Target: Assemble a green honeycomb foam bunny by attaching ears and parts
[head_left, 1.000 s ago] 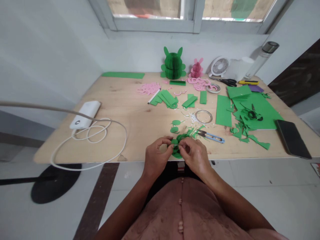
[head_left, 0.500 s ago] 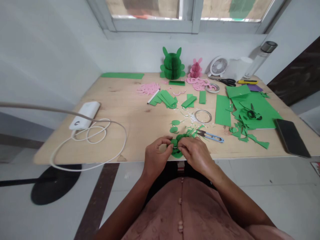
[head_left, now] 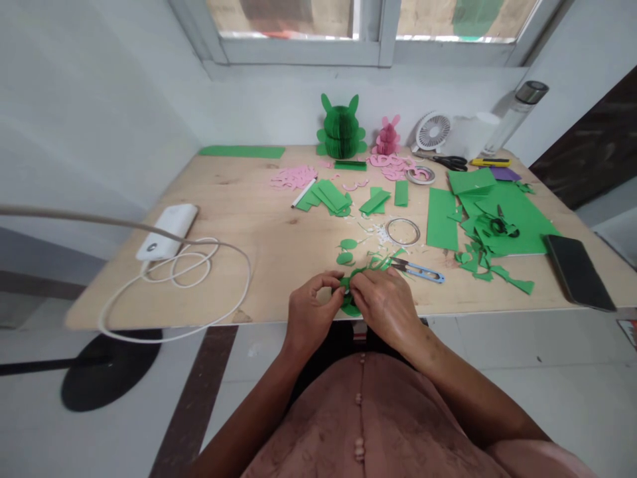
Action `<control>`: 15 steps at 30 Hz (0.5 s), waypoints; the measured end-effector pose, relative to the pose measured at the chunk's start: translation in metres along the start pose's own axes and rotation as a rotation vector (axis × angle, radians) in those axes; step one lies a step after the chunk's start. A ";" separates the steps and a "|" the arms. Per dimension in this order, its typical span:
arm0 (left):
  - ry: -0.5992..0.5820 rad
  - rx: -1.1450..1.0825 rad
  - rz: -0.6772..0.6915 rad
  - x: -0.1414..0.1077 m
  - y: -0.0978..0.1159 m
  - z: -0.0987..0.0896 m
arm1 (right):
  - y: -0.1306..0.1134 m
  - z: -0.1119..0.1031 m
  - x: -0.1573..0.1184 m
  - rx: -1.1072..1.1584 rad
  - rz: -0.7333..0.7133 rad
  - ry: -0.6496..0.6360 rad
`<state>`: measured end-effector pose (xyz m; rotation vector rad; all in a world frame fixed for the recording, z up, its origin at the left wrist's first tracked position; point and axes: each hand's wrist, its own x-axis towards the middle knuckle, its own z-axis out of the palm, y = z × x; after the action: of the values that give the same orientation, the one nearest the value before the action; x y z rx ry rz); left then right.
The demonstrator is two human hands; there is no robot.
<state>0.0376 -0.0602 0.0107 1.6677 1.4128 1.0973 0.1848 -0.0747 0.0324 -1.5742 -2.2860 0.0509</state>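
Note:
At the table's front edge, my left hand (head_left: pixel 311 309) pinches the left side of a small green paper piece (head_left: pixel 352 309). My right hand (head_left: pixel 385 299) is closed over the piece's right side, and its fingers hide much of it. Two green paper ovals (head_left: pixel 347 258) lie just beyond my left hand. Blue-handled thread snips (head_left: pixel 423 272) rest to the right of my right hand, next to thin green scraps (head_left: pixel 381 260). A roll of tape (head_left: pixel 403 232) lies farther back.
Along the back stand a green paper figure (head_left: pixel 341 131), a pink one (head_left: pixel 387 137), a white fan (head_left: pixel 432 131) and a bottle (head_left: pixel 517 113). Green sheets (head_left: pixel 527 219) and a phone (head_left: pixel 580 272) lie right; a white power bank (head_left: pixel 169 232) with a looped cable lies left.
My right hand has shifted slightly left and its fingers now cover more of the green piece. My left hand has hardly moved.

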 end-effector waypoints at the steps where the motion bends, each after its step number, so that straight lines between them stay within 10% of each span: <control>1: 0.002 -0.003 0.000 0.000 0.000 0.000 | 0.000 0.001 0.000 0.002 0.007 0.013; 15: -0.015 -0.034 -0.042 0.002 0.000 0.000 | 0.003 -0.003 0.000 0.033 -0.033 -0.057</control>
<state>0.0374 -0.0578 0.0109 1.6125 1.4061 1.0768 0.1888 -0.0736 0.0347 -1.5366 -2.3422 0.1259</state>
